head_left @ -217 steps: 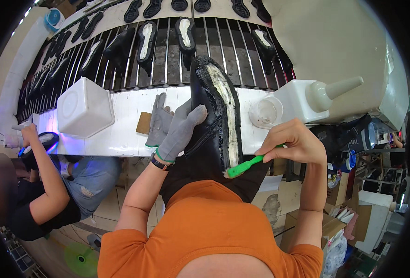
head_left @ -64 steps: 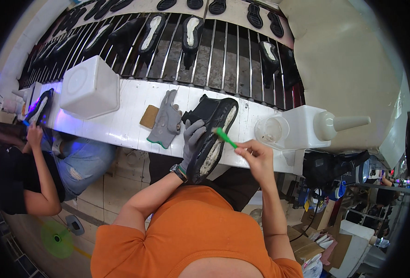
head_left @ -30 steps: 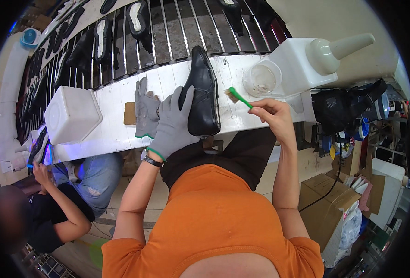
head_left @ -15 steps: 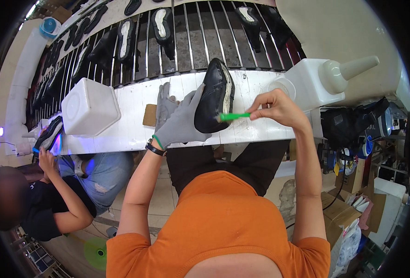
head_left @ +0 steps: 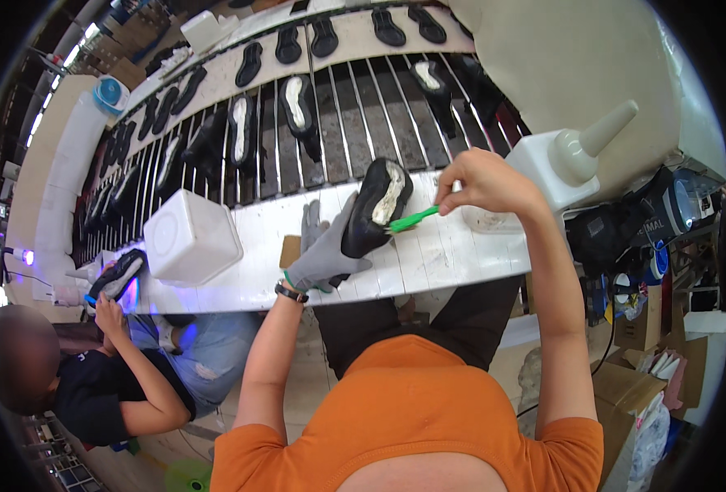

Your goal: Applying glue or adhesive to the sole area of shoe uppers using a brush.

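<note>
My left hand [head_left: 323, 257], in a grey glove, grips a black shoe upper [head_left: 359, 223] from its left side, just above the white table. The upper's underside faces up, with a pale, whitish strip down its middle. My bare right hand [head_left: 487, 182] pinches a green-handled brush [head_left: 416, 219]. Its bristles meet the near edge of the underside, beside the lower end of the pale strip. Next to my gloved hand a second grey glove [head_left: 311, 220] lies on the table, with a brown block [head_left: 291, 251] partly hidden behind my hand.
A white square container [head_left: 192, 238] stands to the left, and a white jug with a long spout [head_left: 555, 168] to the right. Beyond the table, a rack of metal bars [head_left: 342, 123] carries several black uppers. A co-worker [head_left: 125, 385] at far left holds another shoe.
The upper has turned in my left hand, so its pale underside now faces up rather than right. The brush stays at its lower end. My view has shifted, showing more of the far belt.
</note>
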Action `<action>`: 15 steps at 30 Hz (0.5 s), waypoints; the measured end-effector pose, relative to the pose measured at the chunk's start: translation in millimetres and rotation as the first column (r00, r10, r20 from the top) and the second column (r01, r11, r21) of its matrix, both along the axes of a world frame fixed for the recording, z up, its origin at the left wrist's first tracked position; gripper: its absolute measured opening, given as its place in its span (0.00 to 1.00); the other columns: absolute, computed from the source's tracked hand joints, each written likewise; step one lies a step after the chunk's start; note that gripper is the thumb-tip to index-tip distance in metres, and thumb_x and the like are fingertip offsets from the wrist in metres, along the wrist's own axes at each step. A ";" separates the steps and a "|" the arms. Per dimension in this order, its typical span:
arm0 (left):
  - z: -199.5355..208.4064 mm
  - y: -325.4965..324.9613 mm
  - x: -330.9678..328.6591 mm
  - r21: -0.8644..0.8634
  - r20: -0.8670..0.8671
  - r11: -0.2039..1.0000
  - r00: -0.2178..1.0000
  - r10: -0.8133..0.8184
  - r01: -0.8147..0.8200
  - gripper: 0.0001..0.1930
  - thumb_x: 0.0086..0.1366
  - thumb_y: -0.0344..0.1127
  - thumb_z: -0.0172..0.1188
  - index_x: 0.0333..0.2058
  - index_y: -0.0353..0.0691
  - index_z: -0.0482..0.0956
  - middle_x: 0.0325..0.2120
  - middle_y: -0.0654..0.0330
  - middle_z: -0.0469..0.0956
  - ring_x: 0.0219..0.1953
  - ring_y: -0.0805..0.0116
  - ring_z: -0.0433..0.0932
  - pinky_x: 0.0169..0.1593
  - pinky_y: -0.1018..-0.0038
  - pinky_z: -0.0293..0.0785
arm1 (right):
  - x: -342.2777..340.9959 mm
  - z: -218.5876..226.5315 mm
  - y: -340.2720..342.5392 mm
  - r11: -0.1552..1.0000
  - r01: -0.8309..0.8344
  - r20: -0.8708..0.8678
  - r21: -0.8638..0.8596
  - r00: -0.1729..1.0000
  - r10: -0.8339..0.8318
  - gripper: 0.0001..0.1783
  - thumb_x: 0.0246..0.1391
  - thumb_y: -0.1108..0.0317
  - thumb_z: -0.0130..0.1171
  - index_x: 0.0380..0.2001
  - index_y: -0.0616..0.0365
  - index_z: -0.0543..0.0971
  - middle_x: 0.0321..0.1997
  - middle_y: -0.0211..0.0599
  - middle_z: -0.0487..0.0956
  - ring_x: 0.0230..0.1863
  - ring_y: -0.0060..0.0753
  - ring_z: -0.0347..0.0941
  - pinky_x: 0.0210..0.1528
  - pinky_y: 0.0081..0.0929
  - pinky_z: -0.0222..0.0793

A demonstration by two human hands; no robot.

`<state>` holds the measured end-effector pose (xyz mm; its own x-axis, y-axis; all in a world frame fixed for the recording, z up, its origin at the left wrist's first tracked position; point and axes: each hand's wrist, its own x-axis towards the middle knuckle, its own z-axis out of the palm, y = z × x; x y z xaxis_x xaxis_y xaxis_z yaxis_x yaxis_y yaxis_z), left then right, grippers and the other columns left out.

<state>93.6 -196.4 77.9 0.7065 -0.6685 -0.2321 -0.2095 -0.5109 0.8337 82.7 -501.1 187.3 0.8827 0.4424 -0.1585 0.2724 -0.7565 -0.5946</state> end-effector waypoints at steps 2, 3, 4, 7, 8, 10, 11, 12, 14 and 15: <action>-19.1 11.7 -1.5 -0.254 -0.376 0.949 0.923 0.083 -0.189 0.53 0.46 0.32 0.70 0.68 0.37 0.47 0.58 0.51 0.67 0.56 0.64 0.69 0.60 0.73 0.63 | -10.2 8.0 -14.7 0.993 0.116 0.102 0.037 0.988 -0.119 0.09 0.40 0.64 0.70 0.27 0.55 0.85 0.27 0.35 0.83 0.31 0.37 0.78 0.35 0.31 0.68; -26.6 14.0 -3.8 -0.303 -0.552 0.903 0.828 0.093 -0.303 0.49 0.47 0.31 0.68 0.67 0.37 0.51 0.57 0.52 0.68 0.55 0.64 0.69 0.59 0.74 0.64 | -18.1 12.6 -24.7 0.970 0.230 0.173 0.078 0.955 -0.241 0.09 0.40 0.65 0.70 0.27 0.56 0.85 0.27 0.34 0.83 0.29 0.35 0.77 0.34 0.30 0.68; -33.6 14.4 -9.8 -0.454 -0.554 0.780 0.822 0.131 -0.430 0.45 0.48 0.31 0.66 0.66 0.37 0.54 0.56 0.51 0.69 0.55 0.64 0.70 0.59 0.73 0.66 | -26.2 16.4 -33.5 0.969 0.236 0.200 0.075 0.948 -0.247 0.09 0.40 0.65 0.70 0.27 0.56 0.85 0.27 0.34 0.83 0.29 0.35 0.77 0.34 0.30 0.68; -33.5 15.1 -25.3 -0.560 -0.769 0.469 0.639 0.014 -0.683 0.39 0.50 0.33 0.60 0.63 0.36 0.59 0.54 0.50 0.71 0.55 0.63 0.73 0.57 0.72 0.71 | -57.8 22.2 -59.9 0.872 0.359 0.196 0.332 0.879 -0.436 0.08 0.41 0.69 0.70 0.28 0.58 0.85 0.27 0.33 0.83 0.25 0.28 0.73 0.31 0.26 0.65; -31.8 15.6 -23.9 -0.599 -0.764 0.444 0.642 -0.066 -0.667 0.37 0.52 0.34 0.59 0.62 0.35 0.60 0.54 0.50 0.72 0.55 0.62 0.73 0.57 0.69 0.73 | -66.3 18.9 -65.7 0.817 0.400 0.173 0.414 0.847 -0.503 0.08 0.41 0.70 0.69 0.29 0.59 0.85 0.26 0.32 0.83 0.24 0.24 0.69 0.30 0.23 0.63; -24.8 4.2 -9.7 -0.609 -0.750 0.419 0.661 -0.026 -0.674 0.37 0.53 0.36 0.59 0.62 0.35 0.60 0.53 0.50 0.72 0.53 0.63 0.75 0.54 0.70 0.75 | -79.6 15.6 -71.5 0.759 0.428 0.150 0.491 0.816 -0.558 0.08 0.42 0.72 0.69 0.30 0.61 0.85 0.25 0.30 0.82 0.23 0.19 0.66 0.29 0.20 0.60; -20.0 -4.7 -1.1 -0.605 -0.746 0.403 0.666 0.015 -0.687 0.36 0.54 0.37 0.59 0.62 0.35 0.61 0.53 0.50 0.72 0.51 0.64 0.76 0.51 0.71 0.77 | -86.3 14.7 -74.4 0.667 0.484 0.060 0.566 0.783 -0.620 0.09 0.42 0.73 0.68 0.30 0.62 0.85 0.24 0.28 0.81 0.24 0.17 0.65 0.29 0.18 0.59; -4.6 -19.4 14.1 -0.610 -0.667 0.439 0.727 0.164 -0.660 0.33 0.55 0.39 0.60 0.59 0.35 0.65 0.44 0.56 0.76 0.39 0.70 0.79 0.38 0.78 0.78 | -90.2 13.8 -76.2 0.565 0.533 -0.035 0.630 0.746 -0.665 0.09 0.42 0.75 0.68 0.31 0.62 0.86 0.23 0.26 0.79 0.24 0.14 0.64 0.28 0.17 0.57; 0.5 -39.0 51.8 -0.618 -0.558 0.507 0.790 0.255 -0.601 0.28 0.56 0.41 0.62 0.54 0.37 0.69 0.29 0.69 0.74 0.23 0.83 0.70 0.24 0.85 0.65 | -96.5 9.2 -81.1 0.533 0.543 -0.048 0.648 0.728 -0.684 0.09 0.42 0.76 0.68 0.31 0.63 0.86 0.22 0.24 0.78 0.24 0.12 0.63 0.28 0.16 0.56; -6.9 -44.9 78.3 -0.630 -0.543 0.522 0.807 0.233 -0.575 0.30 0.57 0.42 0.63 0.56 0.37 0.67 0.35 0.65 0.75 0.30 0.79 0.74 0.31 0.82 0.71 | -97.0 7.6 -82.0 0.499 0.553 -0.068 0.667 0.712 -0.698 0.09 0.42 0.77 0.68 0.31 0.63 0.86 0.22 0.22 0.76 0.24 0.11 0.62 0.27 0.15 0.54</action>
<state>171.9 -241.3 71.0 0.9228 -0.3744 -0.0914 0.2385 0.3685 0.8985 -14.3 -583.1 195.0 0.9420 -0.3144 0.1171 0.0323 -0.2625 -0.9644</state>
